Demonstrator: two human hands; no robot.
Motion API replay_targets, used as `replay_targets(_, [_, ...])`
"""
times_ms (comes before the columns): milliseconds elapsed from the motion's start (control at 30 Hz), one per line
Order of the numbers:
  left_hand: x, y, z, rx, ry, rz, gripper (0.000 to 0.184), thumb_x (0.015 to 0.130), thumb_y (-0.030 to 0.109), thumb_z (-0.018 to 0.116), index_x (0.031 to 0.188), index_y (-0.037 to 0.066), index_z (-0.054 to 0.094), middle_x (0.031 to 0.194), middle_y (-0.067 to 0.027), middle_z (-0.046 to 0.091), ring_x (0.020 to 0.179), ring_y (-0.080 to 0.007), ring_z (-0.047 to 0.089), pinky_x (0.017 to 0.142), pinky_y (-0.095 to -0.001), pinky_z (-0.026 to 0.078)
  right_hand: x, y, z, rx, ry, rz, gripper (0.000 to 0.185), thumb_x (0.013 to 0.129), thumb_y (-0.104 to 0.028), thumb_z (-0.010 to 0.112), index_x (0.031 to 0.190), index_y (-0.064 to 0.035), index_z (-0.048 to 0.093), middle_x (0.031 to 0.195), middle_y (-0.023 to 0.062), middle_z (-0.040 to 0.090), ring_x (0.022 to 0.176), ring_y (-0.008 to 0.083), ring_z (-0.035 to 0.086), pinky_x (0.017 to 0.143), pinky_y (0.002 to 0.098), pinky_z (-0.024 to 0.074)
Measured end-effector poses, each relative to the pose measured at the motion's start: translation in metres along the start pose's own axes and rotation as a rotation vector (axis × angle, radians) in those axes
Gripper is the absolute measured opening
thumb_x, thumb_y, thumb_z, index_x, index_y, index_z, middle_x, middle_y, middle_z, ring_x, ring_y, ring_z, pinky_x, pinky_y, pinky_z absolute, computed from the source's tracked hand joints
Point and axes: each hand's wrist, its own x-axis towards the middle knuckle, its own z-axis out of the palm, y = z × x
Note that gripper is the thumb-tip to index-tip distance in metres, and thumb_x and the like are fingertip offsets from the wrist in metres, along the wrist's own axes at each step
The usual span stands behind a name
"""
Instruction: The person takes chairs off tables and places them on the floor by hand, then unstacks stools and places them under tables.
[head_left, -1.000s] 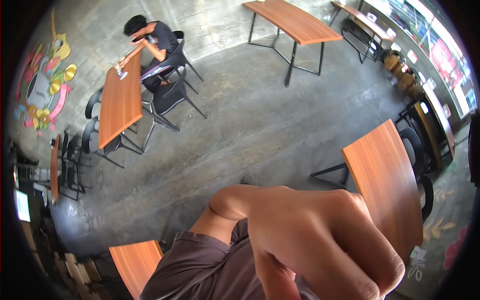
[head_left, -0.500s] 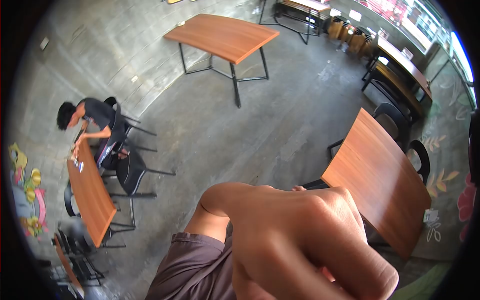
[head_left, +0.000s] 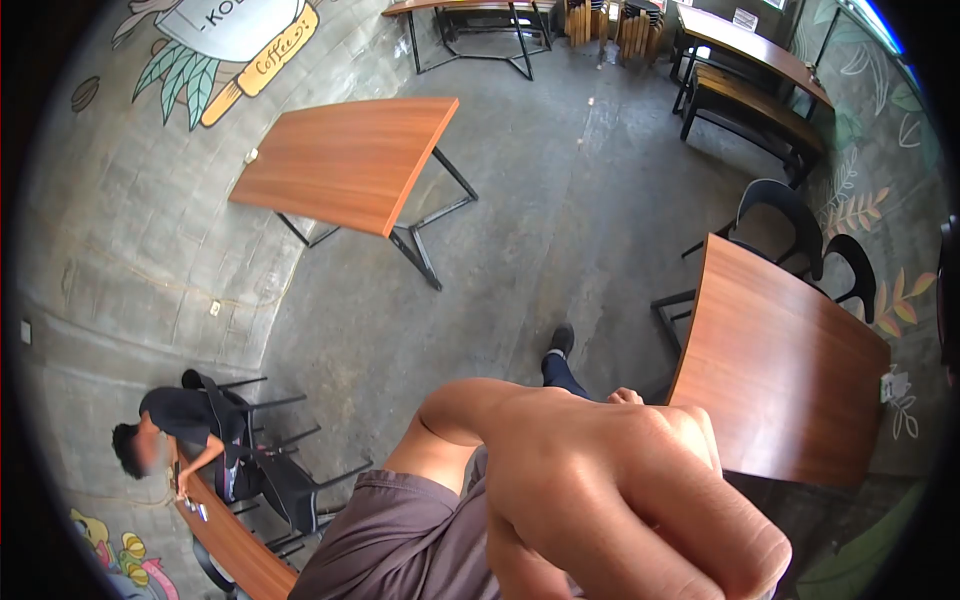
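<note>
My left hand (head_left: 610, 490) is large and close to the camera at the bottom centre. Its back faces up and its fingers are bent and held together, pointing down to the right. The fingertips run towards the lower edge, so whatever they grip, if anything, is hidden. A brown-purple sleeve (head_left: 400, 535) covers the upper part of that arm. Beyond the knuckles a small bit of my right hand (head_left: 626, 397) shows, mostly covered by the left. Ahead of it a dark shoe (head_left: 563, 340) and blue trouser leg (head_left: 562, 376) are on the concrete floor (head_left: 480, 320).
A wooden table (head_left: 790, 380) stands close on the right, with black chairs (head_left: 780, 220) behind it. Another table (head_left: 350, 160) is ahead left. At lower left a person (head_left: 190, 420) bends over a table (head_left: 235, 540). A bench (head_left: 750, 115) lines the far right.
The view has shifted, so the left table and the seated person appear lower. The far tables have also dropped in view, and a shoe has come into sight. My left hand stays bent near the camera.
</note>
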Motion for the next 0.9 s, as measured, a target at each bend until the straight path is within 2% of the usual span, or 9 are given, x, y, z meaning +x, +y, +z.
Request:
replay_targets(67, [0.026, -0.019, -0.052, -0.009, -0.103, -0.076, 0.033, 0.078, 0.032, 0.069, 0.067, 0.0, 0.064, 0.064, -0.0141, 0.055, 0.037, -0.0068, 0.05, 0.03, -0.0165, 0.042, 0.042, -0.022, -0.016, -0.01, -0.006, 0.017, 0.027, 0.078, -0.025, 0.054, 0.083, 0.0, 0.063, 0.068, 0.0077, 0.064, 0.057, 0.0134, 0.062, 0.055, 0.0281, 0.0499])
replay_targets(200, [0.098, -0.053, -0.15, -0.179, -0.283, 0.059, 0.029, 0.083, 0.017, 0.044, 0.062, -0.002, 0.049, 0.065, -0.0093, 0.043, 0.04, -0.0149, 0.039, 0.034, -0.0238, 0.028, 0.151, -0.118, -0.071, -0.015, -0.037, -0.04, 0.03, 0.078, -0.028, 0.055, 0.083, 0.0003, 0.063, 0.069, 0.0088, 0.065, 0.061, 0.0169, 0.063, 0.061, 0.0305, 0.0498])
replay_targets(333, [0.168, -0.067, -0.224, -0.258, -0.355, -0.032, 0.036, 0.08, 0.034, 0.066, 0.067, 0.001, 0.064, 0.064, -0.0134, 0.055, 0.039, -0.0083, 0.053, 0.033, -0.0163, 0.044, 0.28, -0.193, -0.124, -0.015, 0.085, -0.24, 0.028, 0.078, -0.025, 0.055, 0.082, 0.0008, 0.062, 0.067, 0.0127, 0.064, 0.064, 0.0223, 0.064, 0.063, 0.0339, 0.0498])
replay_targets(500, [0.23, -0.094, -0.333, -0.268, -0.361, 0.105, 0.036, 0.075, 0.035, 0.071, 0.07, 0.0, 0.064, 0.066, -0.0138, 0.055, 0.04, -0.0077, 0.053, 0.034, -0.0164, 0.045, 0.394, -0.281, -0.185, 0.094, 0.136, -0.248, 0.024, 0.08, -0.02, 0.053, 0.082, 0.0024, 0.061, 0.066, 0.01, 0.064, 0.058, 0.0157, 0.063, 0.058, 0.0286, 0.0491])
replay_targets(667, [0.264, -0.105, -0.445, -0.14, -0.13, 0.144, 0.028, 0.084, 0.021, 0.063, 0.066, -0.001, 0.061, 0.08, -0.0189, 0.059, 0.035, -0.0063, 0.047, 0.029, -0.0153, 0.04, 0.499, -0.249, -0.201, 0.334, 0.115, 0.148, 0.024, 0.083, -0.019, 0.046, 0.082, -0.0004, 0.06, 0.066, 0.0099, 0.063, 0.05, 0.0169, 0.061, 0.044, 0.0298, 0.0477])
replay_targets(700, [0.277, -0.097, -0.457, -0.097, 0.101, 0.039, 0.029, 0.085, 0.022, 0.061, 0.067, -0.002, 0.062, 0.082, -0.0195, 0.059, 0.034, -0.007, 0.047, 0.028, -0.0149, 0.039, 0.512, -0.226, -0.198, 0.402, 0.132, 0.281, 0.025, 0.084, -0.021, 0.043, 0.084, -0.0019, 0.058, 0.066, 0.0107, 0.062, 0.047, 0.0182, 0.059, 0.04, 0.031, 0.0462])
replay_targets(800, [0.33, -0.126, -0.564, 0.006, 0.023, 0.198, 0.031, 0.088, 0.026, 0.057, 0.07, 0.001, 0.063, 0.093, -0.0232, 0.058, 0.032, -0.009, 0.047, 0.025, -0.0148, 0.035, 0.512, -0.183, -0.179, 0.509, 0.086, 0.639, 0.026, 0.083, -0.026, 0.044, 0.084, -0.0028, 0.056, 0.067, 0.0114, 0.061, 0.047, 0.0214, 0.058, 0.042, 0.0353, 0.0461])
replay_targets(867, [0.375, -0.129, -0.634, 0.039, -0.387, 0.103, 0.023, 0.078, 0.014, 0.048, 0.059, 0.0, 0.048, 0.064, -0.0081, 0.044, 0.04, -0.0144, 0.039, 0.034, -0.0236, 0.027, 0.5, -0.173, -0.163, 0.574, 0.029, 0.819, 0.028, 0.083, -0.029, 0.045, 0.084, -0.0033, 0.055, 0.068, 0.0118, 0.06, 0.046, 0.0236, 0.057, 0.043, 0.0381, 0.0461])
replay_targets(900, [0.387, -0.144, -0.659, -0.019, -0.315, 0.08, 0.02, 0.082, 0.013, 0.051, 0.067, 0.001, 0.051, 0.062, -0.0066, 0.044, 0.039, -0.0119, 0.037, 0.035, -0.0225, 0.028, 0.5, -0.17, -0.157, 0.608, 0.019, 0.867, 0.028, 0.083, -0.031, 0.045, 0.084, -0.0036, 0.054, 0.068, 0.012, 0.06, 0.046, 0.0246, 0.056, 0.044, 0.0395, 0.0461])
